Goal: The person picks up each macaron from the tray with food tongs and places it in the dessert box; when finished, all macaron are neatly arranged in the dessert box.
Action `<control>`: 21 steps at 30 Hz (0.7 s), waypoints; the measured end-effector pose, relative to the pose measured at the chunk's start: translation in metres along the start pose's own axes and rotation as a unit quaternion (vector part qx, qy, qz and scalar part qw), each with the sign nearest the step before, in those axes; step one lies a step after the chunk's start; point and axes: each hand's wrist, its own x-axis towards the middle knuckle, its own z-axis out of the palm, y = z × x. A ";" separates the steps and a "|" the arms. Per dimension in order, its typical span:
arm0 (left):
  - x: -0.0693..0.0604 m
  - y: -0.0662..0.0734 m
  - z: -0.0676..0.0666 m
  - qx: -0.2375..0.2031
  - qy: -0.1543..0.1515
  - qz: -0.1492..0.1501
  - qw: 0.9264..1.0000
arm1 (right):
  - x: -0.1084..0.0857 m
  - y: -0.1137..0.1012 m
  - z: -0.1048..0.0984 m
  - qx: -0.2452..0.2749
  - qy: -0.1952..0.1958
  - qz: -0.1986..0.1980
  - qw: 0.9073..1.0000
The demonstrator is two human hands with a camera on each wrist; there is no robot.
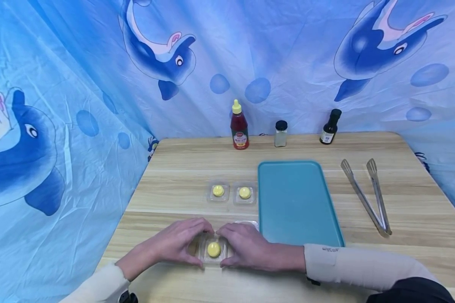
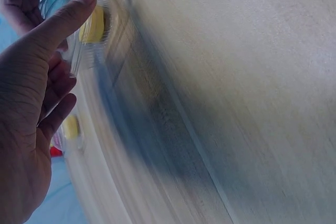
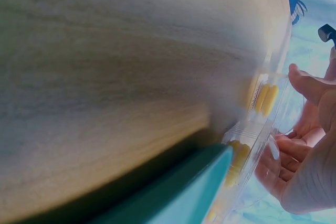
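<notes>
A small clear plastic box point(image 1: 202, 251) with a yellow macaron point(image 1: 214, 249) inside sits at the front of the table. My left hand point(image 1: 182, 242) grips its left side, thumb at the front corner and fingers at the back. On the opposite side my right hand point(image 1: 246, 246) holds it in the same way. In the left wrist view the left thumb point(image 2: 68, 17) lies against the clear plastic. Behind the right hand, part of another clear box point(image 1: 255, 224) shows; its contents are hidden. Two more boxed yellow macarons point(image 1: 218, 190) point(image 1: 244, 192) stand farther back.
A teal tray point(image 1: 295, 198) lies right of the boxes, beneath the right forearm. Metal tongs point(image 1: 371, 202) rest spread at the right. Along the back stand a red sauce bottle point(image 1: 239, 128), a black-capped jar point(image 1: 280, 134) and a dark bottle point(image 1: 330, 128).
</notes>
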 end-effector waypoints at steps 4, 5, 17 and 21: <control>0.000 0.000 0.001 0.006 0.001 -0.002 1.000 | 0.001 0.000 0.001 -0.007 0.000 -0.002 1.000; 0.000 0.000 0.001 0.007 0.001 -0.004 1.000 | 0.001 0.000 0.001 -0.010 -0.001 -0.001 1.000; 0.002 -0.001 0.001 0.030 -0.014 -0.017 0.999 | 0.006 0.000 0.004 -0.005 0.001 0.021 1.000; 0.005 -0.005 0.000 0.035 -0.008 -0.009 0.999 | 0.009 0.005 0.005 -0.002 0.007 0.017 1.000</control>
